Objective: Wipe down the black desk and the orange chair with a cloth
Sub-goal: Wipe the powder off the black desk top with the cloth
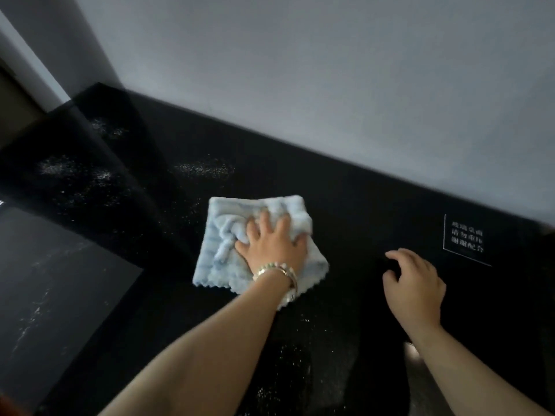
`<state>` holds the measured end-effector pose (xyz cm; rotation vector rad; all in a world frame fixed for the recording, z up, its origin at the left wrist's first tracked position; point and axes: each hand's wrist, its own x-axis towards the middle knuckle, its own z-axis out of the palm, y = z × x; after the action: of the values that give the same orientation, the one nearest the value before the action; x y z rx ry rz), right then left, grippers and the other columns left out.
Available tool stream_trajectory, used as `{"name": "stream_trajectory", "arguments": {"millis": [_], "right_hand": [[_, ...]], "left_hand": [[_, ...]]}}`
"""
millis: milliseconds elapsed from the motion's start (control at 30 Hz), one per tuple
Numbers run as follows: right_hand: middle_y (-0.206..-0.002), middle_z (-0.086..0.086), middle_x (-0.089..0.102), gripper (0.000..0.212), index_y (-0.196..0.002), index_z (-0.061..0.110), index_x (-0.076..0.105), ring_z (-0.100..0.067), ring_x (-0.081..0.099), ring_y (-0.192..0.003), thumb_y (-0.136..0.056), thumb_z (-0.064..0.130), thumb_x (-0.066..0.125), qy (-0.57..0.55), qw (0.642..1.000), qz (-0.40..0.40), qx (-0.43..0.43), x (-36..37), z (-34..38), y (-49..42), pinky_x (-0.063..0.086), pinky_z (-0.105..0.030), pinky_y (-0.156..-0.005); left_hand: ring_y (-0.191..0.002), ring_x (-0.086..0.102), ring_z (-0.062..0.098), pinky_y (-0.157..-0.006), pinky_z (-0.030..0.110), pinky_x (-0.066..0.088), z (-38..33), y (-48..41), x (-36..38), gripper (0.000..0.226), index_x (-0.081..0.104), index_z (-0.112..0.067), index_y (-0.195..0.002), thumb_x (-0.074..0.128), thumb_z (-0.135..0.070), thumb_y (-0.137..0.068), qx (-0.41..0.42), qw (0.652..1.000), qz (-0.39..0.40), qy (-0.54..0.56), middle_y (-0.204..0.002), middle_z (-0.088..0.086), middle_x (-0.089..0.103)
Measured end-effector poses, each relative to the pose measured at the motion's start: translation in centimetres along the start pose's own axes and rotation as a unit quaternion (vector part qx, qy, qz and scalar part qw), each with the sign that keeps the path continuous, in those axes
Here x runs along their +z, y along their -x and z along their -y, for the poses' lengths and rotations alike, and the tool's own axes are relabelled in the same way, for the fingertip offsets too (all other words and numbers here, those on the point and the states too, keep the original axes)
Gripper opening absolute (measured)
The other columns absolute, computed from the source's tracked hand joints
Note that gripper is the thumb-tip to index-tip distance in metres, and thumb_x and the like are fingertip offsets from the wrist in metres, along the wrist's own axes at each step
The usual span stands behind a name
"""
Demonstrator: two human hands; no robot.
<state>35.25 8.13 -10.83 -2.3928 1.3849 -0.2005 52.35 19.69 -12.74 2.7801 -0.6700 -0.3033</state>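
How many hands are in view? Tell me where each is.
2. The left hand presses the cloth on the desk; the right hand, loosely curled and empty, is near the white sign. No more seem hidden.

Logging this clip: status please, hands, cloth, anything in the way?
Left hand flat on light blue cloth, pressing it to black desk. Right hand loosely curled beside it, holding nothing. Pale specks on desk beyond cloth; no obstacle seen.
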Motion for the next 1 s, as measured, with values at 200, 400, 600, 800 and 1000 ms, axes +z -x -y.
{"name": "stream_trajectory", "arguments": {"millis": [200,400,600,800,1000], "right_hand": [[-0.14,-0.002,0.046,0.039,-0.129,0.017,0.052,-0.024,0.036,-0.131,-0.09,0.015,0.052,0.051,0.998,0.02,-0.01,-0.3,-1.5,-2.3,0.028,-0.047,-0.106],[-0.132,0.001,0.053,0.037,-0.127,0.02,0.056,-0.021,0.043,-0.125,-0.091,0.018,0.051,0.116,0.989,0.024,-0.092,-1.0,-3.1,-4.0,0.034,-0.042,-0.103],[-0.116,-0.013,0.063,0.032,-0.115,0.007,0.065,-0.034,0.054,-0.111,-0.084,0.005,0.059,0.06,0.995,-0.029,-0.073,0.3,-2.8,-4.0,0.044,-0.045,-0.092],[-0.135,-0.009,0.051,0.039,-0.129,0.011,0.054,-0.027,0.039,-0.13,-0.09,0.013,0.054,0.064,0.996,-0.005,-0.062,0.5,-2.9,-3.4,0.033,-0.038,-0.107],[-0.116,-0.017,0.063,0.034,-0.117,0.001,0.061,-0.033,0.056,-0.113,-0.083,-0.003,0.057,-0.017,0.997,-0.047,-0.056,0.4,-2.3,-3.6,0.046,-0.049,-0.093]], "left_hand": [[-0.138,0.017,0.026,-0.098,0.058,0.021,1.9,-0.7,0.5,0.061,0.015,-0.052,-0.131,0.021,-0.071,-0.074,0.245,0.964,0.016,-0.104,-0.153,-0.01,0.014],[-0.141,0.006,0.028,-0.105,0.059,0.017,-1.3,-6.4,-1.2,0.057,0.017,-0.047,-0.136,0.033,-0.063,-0.083,0.044,0.998,0.036,-0.038,-0.155,-0.006,0.008],[-0.139,0.015,0.025,-0.102,0.058,0.017,-0.1,-0.3,1.4,0.057,0.018,-0.053,-0.129,0.016,-0.071,-0.075,0.259,0.961,0.02,-0.096,-0.152,-0.011,0.017],[-0.126,0.031,0.029,-0.091,0.048,0.032,-4.7,-4.6,0.0,0.045,0.037,-0.037,-0.128,0.039,-0.049,-0.085,0.112,0.991,0.002,-0.079,-0.141,-0.005,0.034],[-0.12,0.041,0.02,-0.091,0.043,0.038,-2.7,-2.2,-1.1,0.047,0.05,-0.045,-0.124,0.042,-0.035,-0.079,0.245,0.967,-0.018,0.064,-0.136,-0.017,0.045]]}}
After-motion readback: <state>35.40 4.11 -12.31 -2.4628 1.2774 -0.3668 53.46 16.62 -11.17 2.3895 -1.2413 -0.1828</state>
